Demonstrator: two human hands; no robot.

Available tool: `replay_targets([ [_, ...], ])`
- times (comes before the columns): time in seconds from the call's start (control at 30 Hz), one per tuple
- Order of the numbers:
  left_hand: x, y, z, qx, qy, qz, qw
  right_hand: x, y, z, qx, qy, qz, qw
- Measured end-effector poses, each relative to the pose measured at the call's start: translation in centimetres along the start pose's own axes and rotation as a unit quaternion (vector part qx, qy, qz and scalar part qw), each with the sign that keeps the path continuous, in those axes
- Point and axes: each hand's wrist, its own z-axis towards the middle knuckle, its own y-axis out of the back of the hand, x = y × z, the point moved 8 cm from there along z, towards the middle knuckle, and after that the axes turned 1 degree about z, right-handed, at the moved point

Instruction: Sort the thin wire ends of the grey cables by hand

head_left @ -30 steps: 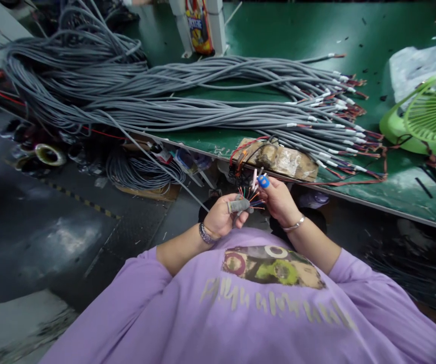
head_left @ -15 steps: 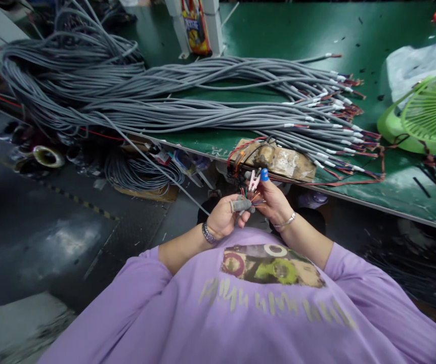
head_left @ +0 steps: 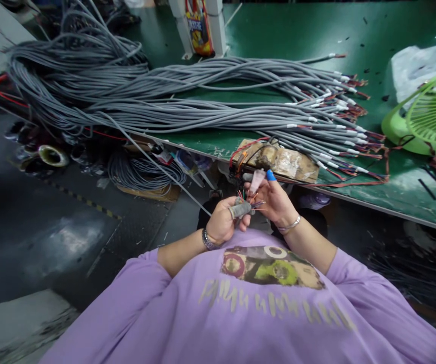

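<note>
My left hand (head_left: 221, 218) is closed around the end of a grey cable, its thumb wrapped in a grey finger cover (head_left: 240, 209). Thin coloured wires (head_left: 256, 205) fan out past that thumb toward the right, in orange, green and dark shades. My right hand (head_left: 277, 203) holds a small pale pink clip (head_left: 257, 181) against its fingers, close above the wires. A blue cap (head_left: 270, 175) covers the right thumb, which points up beside the clip. Fingers hide part of the clip and the wire roots.
A big bundle of grey cables (head_left: 203, 115) with stripped ends lies along the green table (head_left: 297, 30). A worn wooden block (head_left: 286, 161) sits at the table edge before my hands. At right stands a green fan (head_left: 403, 126). A coiled cable (head_left: 142, 174) rests below the table.
The pink clip has turned in my right hand; its two prongs showed half a second ago and now look merged. The right thumb has straightened away from it. My left hand keeps its grip.
</note>
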Motion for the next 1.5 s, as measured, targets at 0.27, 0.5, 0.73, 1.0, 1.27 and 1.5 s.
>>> replay_targets([
  [0.27,-0.2,-0.3,0.7,-0.01,-0.024,-0.005,1.0,1.6,1.3,0.0,-0.039,0.155,-0.08,0.984],
  [0.5,-0.1,-0.1,1.1,-0.019,-0.017,-0.01,1.0,-0.1,1.1,1.3,-0.032,0.054,-0.035,0.997],
  [0.73,0.4,0.1,1.2,-0.016,-0.009,-0.01,1.0,0.2,0.8,1.4,-0.046,0.064,0.009,0.997],
  [1.0,0.3,0.2,0.6,-0.017,-0.003,0.0,1.0,-0.7,1.2,1.4,-0.032,0.037,0.026,0.998],
  [1.27,-0.1,0.8,-0.2,-0.044,-0.054,0.003,0.998,-0.2,0.2,0.3,-0.014,0.013,0.002,1.0],
  [1.5,-0.3,0.8,0.4,-0.052,-0.114,0.023,0.992,0.8,0.7,0.0,-0.045,0.099,-0.04,0.993],
])
